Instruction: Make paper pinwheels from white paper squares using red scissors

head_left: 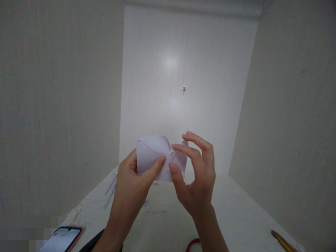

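A phone (pixel 61 239) with a red edge lies at the table's (pixel 162 217) near left corner. Above the table, the left hand (pixel 131 185) pinches the folded white paper (pixel 153 154) with thumb on front. The right hand (pixel 195 175) grips the paper's right side between thumb and fingertips. A pencil (pixel 282 241) lies far right.

Your two hands are bare. Your left hand (pixel 131 185) has no ring and no glove, and your right hand (pixel 196 182) has none either. Your wrists and lower arms are bare too, with no watch and no band. Your nails are short and plain. No sleeve shows on either arm up to the bottom of the view.
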The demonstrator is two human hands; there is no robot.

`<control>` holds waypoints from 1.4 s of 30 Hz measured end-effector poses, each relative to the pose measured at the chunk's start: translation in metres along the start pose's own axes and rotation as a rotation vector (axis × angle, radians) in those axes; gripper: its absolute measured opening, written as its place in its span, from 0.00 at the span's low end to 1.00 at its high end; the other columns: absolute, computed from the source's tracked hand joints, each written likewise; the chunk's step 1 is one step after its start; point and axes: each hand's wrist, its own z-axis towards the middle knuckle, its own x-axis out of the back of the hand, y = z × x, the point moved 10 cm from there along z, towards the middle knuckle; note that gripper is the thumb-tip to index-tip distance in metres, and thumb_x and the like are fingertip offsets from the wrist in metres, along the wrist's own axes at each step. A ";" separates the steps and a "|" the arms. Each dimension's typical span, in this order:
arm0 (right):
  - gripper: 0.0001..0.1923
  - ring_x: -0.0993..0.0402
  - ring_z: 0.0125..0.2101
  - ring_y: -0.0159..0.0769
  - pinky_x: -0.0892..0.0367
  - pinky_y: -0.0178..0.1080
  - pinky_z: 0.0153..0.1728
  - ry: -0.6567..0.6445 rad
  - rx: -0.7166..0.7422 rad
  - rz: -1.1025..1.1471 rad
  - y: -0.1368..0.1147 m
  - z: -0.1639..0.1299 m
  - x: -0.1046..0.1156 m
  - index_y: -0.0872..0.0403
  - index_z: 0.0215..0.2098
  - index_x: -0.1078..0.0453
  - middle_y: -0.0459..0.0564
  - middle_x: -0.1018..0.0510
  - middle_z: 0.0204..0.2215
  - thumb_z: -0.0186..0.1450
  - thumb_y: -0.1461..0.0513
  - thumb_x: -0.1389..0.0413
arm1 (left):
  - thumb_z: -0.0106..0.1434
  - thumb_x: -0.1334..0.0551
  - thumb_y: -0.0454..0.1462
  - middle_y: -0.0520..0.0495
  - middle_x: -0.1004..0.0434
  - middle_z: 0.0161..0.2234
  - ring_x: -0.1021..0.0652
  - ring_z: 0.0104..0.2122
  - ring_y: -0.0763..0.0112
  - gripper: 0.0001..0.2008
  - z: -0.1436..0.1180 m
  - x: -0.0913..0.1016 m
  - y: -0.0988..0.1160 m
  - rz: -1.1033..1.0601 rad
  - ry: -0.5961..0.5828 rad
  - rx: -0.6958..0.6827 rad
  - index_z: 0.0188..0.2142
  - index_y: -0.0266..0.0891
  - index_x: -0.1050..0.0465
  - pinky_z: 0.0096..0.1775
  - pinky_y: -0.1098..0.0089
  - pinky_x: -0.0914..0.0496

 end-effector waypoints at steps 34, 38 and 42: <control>0.12 0.25 0.34 0.34 0.32 0.36 0.39 -0.479 -0.868 1.008 0.099 -0.055 -0.047 0.51 0.36 0.21 0.47 0.19 0.33 0.65 0.52 0.39 | 0.53 0.30 0.41 0.53 0.23 0.20 0.27 0.19 0.73 0.06 0.010 -0.017 -0.019 0.311 -0.363 -0.057 0.25 0.41 0.19 0.20 0.79 0.35; 0.08 0.25 0.32 0.30 0.31 0.33 0.38 -0.550 -0.890 1.083 0.095 -0.058 -0.054 0.50 0.37 0.21 0.45 0.19 0.32 0.61 0.56 0.34 | 0.54 0.31 0.41 0.53 0.22 0.20 0.26 0.20 0.72 0.06 0.008 -0.016 -0.014 0.353 -0.368 -0.077 0.24 0.43 0.19 0.20 0.78 0.34; 0.12 0.24 0.31 0.28 0.31 0.31 0.35 -0.629 -0.920 1.159 0.086 -0.060 -0.061 0.50 0.38 0.21 0.44 0.19 0.31 0.57 0.56 0.31 | 0.55 0.32 0.41 0.53 0.19 0.22 0.24 0.22 0.71 0.06 0.006 -0.019 -0.010 0.389 -0.394 -0.092 0.25 0.43 0.19 0.23 0.77 0.32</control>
